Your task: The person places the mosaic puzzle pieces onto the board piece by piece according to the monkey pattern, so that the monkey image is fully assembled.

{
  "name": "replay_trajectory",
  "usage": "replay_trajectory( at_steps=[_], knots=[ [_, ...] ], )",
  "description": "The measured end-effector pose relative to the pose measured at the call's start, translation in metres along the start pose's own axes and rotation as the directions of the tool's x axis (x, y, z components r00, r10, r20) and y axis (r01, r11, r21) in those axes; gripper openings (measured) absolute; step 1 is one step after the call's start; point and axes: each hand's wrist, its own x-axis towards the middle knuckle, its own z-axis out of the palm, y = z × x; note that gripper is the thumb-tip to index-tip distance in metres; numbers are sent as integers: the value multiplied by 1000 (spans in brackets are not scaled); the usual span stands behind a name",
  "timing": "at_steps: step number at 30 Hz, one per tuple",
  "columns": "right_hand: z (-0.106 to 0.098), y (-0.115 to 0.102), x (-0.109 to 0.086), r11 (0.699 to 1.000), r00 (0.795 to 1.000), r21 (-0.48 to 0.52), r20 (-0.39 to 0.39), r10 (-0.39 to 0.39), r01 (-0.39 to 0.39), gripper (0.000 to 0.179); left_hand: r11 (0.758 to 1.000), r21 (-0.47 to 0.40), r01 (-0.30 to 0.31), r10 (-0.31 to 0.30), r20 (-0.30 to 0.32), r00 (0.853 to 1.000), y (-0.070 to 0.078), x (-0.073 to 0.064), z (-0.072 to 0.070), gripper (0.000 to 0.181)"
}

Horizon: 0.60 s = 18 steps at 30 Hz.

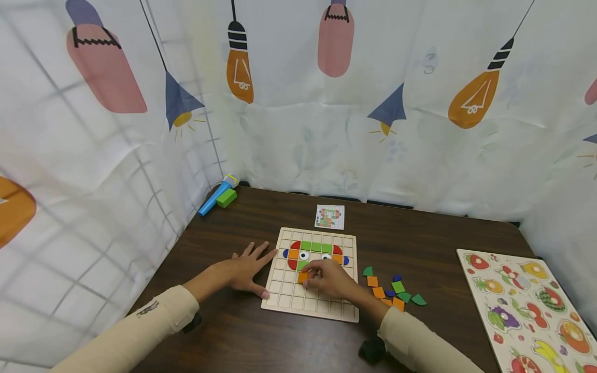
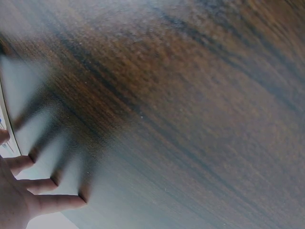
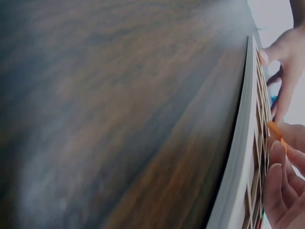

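Observation:
A pale wooden grid board (image 1: 280,301) lies on the dark table, its upper cells filled with red, green, orange and blue tiles and white eye tiles. My right hand (image 1: 332,280) is over the middle of the board, pinching an orange square tile (image 1: 303,277) just below a green one. In the right wrist view the orange tile (image 3: 277,130) shows edge-on between thumb and fingers, close over the grid. My left hand (image 1: 244,269) is spread with straight fingers at the board's left edge, its thumb and fingertips right at the rim.
Loose tiles (image 1: 379,292) in orange, green and blue lie right of the board. A pattern card (image 1: 329,217) sits behind it. At the back left are a toy microphone (image 1: 219,194) and a green block (image 1: 226,198); a fruit puzzle board (image 1: 527,305) lies at the right.

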Motion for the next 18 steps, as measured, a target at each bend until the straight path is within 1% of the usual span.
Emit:
replay_trajectory(
  at_steps=[3,6,10,18],
  knots=[
    [4,-3,2,1000,1000,0,-16,7,-7,22,1000,-1,-3,3,0,1000,0,0,-1,113],
    [6,-5,2,1000,1000,-14,-28,-1,1,21,1000,-1,-3,3,0,1000,0,0,0,114],
    [6,-9,2,999,999,-47,-44,0,-2,20,1000,0,-1,1,2,1000,0,0,0,114],
    [7,-10,3,992,997,-122,-77,32,-41,17,1000,4,6,-6,3,1000,0,1,-1,114]
  ],
)
